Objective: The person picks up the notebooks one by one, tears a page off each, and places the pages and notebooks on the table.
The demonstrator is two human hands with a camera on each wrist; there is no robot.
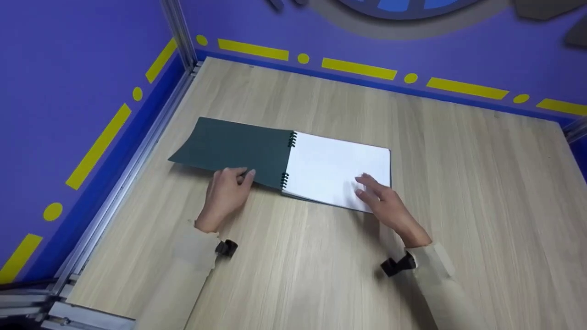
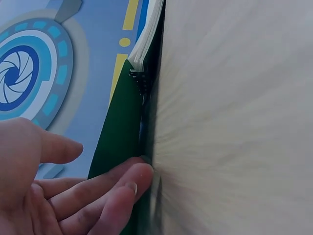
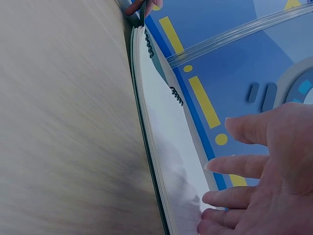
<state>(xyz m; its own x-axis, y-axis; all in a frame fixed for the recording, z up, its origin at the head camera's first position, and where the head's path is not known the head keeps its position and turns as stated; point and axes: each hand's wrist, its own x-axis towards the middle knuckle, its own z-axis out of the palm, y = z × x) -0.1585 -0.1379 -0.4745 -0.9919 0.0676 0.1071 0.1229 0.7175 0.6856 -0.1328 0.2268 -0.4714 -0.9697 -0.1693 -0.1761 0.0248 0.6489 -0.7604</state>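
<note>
A spiral-bound notebook lies open, its dark green cover (image 1: 238,144) folded out to the left and a white page (image 1: 335,165) facing up on the right. The cover's left end curves up off the table. At the cover's near edge is my left hand (image 1: 228,192); in the left wrist view its fingers (image 2: 98,196) are at the green cover (image 2: 117,122), with the thumb held apart. Above the right part of the page, my right hand (image 1: 387,204) has its fingers spread and grips nothing. Black coils (image 3: 176,96) show along the spine in the right wrist view.
The notebook lies on a pale wood-grain table (image 1: 312,256). Blue-purple panels with yellow dashes (image 1: 359,68) stand behind and to the left. A metal rail (image 1: 124,188) runs along the left table edge. Both wrists carry a small black device (image 1: 398,265).
</note>
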